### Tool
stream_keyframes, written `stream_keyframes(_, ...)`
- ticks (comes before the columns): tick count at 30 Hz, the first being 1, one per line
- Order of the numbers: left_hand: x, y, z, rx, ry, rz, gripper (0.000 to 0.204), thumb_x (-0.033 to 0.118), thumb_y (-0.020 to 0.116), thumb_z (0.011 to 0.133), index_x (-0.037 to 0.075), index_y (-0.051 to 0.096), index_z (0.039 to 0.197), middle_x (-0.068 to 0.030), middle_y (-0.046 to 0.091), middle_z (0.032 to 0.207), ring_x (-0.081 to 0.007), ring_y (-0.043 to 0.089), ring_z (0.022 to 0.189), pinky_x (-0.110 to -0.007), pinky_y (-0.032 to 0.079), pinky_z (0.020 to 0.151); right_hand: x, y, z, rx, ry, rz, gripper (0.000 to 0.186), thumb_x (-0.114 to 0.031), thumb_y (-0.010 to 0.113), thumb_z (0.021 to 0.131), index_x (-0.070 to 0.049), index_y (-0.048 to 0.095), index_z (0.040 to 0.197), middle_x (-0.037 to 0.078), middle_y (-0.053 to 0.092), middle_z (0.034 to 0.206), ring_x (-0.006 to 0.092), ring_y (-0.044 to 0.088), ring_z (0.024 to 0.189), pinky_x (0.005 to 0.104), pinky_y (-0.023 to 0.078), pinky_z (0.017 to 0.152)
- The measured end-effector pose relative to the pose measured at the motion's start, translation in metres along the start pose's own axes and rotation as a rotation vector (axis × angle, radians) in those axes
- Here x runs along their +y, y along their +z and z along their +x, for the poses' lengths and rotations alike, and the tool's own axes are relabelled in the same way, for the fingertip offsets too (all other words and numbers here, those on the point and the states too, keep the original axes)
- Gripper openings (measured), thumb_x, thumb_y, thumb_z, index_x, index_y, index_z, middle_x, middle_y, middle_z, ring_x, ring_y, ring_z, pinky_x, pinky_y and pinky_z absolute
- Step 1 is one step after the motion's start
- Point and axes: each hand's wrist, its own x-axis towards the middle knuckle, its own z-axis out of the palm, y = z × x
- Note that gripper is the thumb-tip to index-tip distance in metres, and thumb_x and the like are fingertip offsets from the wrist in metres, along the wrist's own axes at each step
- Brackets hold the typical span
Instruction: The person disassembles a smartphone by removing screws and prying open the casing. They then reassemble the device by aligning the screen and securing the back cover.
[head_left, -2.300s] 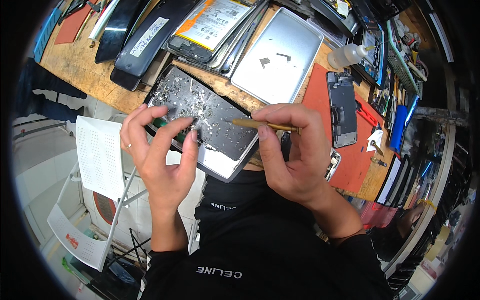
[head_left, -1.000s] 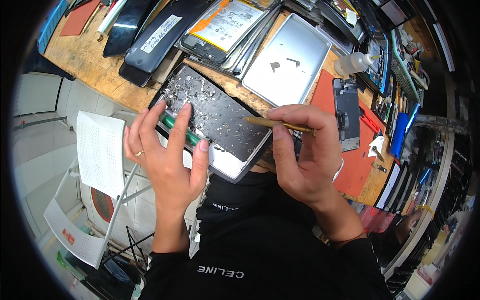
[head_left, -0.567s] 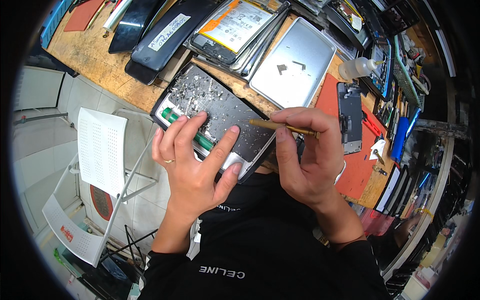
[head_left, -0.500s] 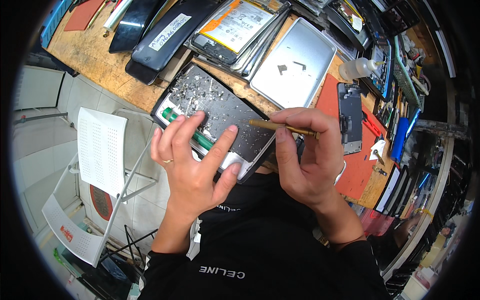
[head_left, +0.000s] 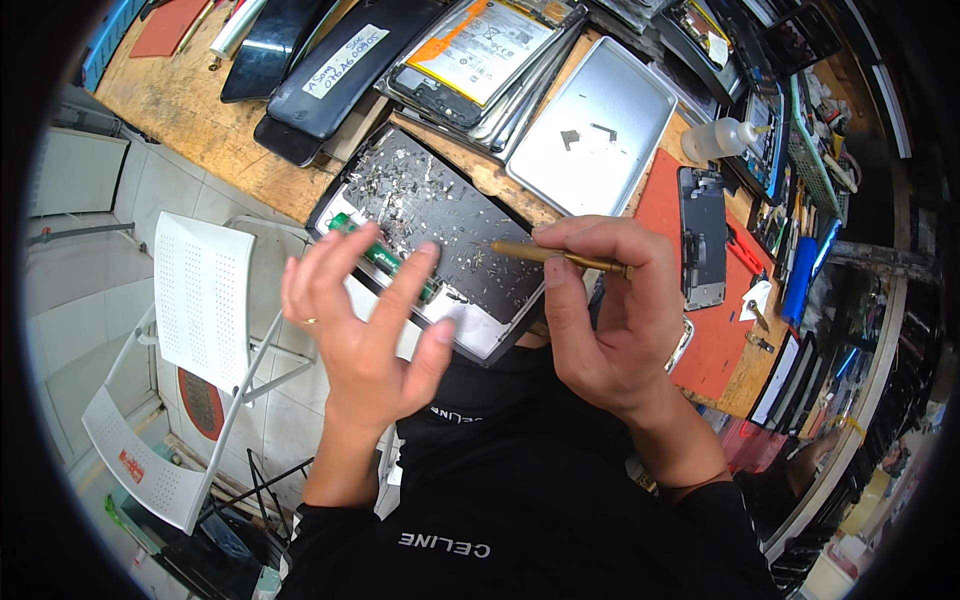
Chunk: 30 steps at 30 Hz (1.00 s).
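Note:
My left hand (head_left: 360, 350) hovers or rests at the near-left side of a dark tray (head_left: 440, 210) with a white border, its fingers apart and blurred at the tips. A green cylindrical tool (head_left: 350, 224) lies along that border, partly behind these fingers. Many tiny metal bits are scattered over the tray's dark surface. In my right hand (head_left: 620, 330) a slim brass-coloured screwdriver (head_left: 520, 250) is pinched between thumb and forefinger, its tip pointing left over the tray; whether the tip touches a bit is unclear.
A metal lid (head_left: 590, 120), stacked phone parts (head_left: 470, 60) and dark phone backs (head_left: 330, 80) are behind. Rightward are a squeeze bottle (head_left: 710, 140), an orange mat (head_left: 700, 360), a phone screen (head_left: 704, 250) and red pliers (head_left: 745, 250). A white chair (head_left: 200, 300) stands left of the wooden bench (head_left: 190, 130).
My left hand moved rightward across the tray during the earlier frames, then slightly back left. The screwdriver in my right hand has shifted rightward from the oldest frame, with little recent movement.

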Motion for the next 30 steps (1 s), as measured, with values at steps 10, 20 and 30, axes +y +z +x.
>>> stream_keyframes(10, -0.004, -0.004, 0.005, -0.020, 0.057, 0.041, 0.046, 0.050, 0.073, 0.092, 0.021, 0.083, 0.127, -0.0175, 0.056, 0.149, -0.0394, 0.043, 0.144, -0.060, 0.020, 0.124, -0.001, 0.009, 0.001, -0.143, 0.021, -0.032, 0.027, 0.015, 0.064, 0.100, 0.007, 0.054, 0.125, 0.020, 0.070, 0.119, 0.0243, 0.073, 0.111, 0.0335, 0.058, 0.099)
stream_keyframes(20, -0.007, 0.001, 0.004, 0.136, -0.026, -0.160, 0.025, 0.029, 0.079, 0.090, 0.012, 0.082, 0.108, -0.0151, 0.064, 0.134, -0.0406, 0.051, 0.136, -0.059, 0.030, 0.119, 0.010, 0.026, 0.004, -0.011, -0.035, -0.007, 0.030, 0.013, 0.075, 0.088, 0.004, 0.066, 0.116, 0.017, 0.073, 0.104, 0.0314, 0.076, 0.089, 0.0364, 0.060, 0.077)
stream_keyframes(30, 0.001, 0.005, 0.017, 0.149, -0.092, -0.200, 0.020, 0.012, 0.089, 0.079, 0.012, 0.082, 0.098, -0.0104, 0.065, 0.127, -0.0394, 0.053, 0.133, -0.052, 0.037, 0.114, -0.009, 0.004, -0.001, -0.180, 0.040, 0.073, 0.031, 0.018, 0.059, 0.099, 0.005, 0.050, 0.125, 0.024, 0.069, 0.119, 0.0242, 0.072, 0.110, 0.0332, 0.059, 0.094)
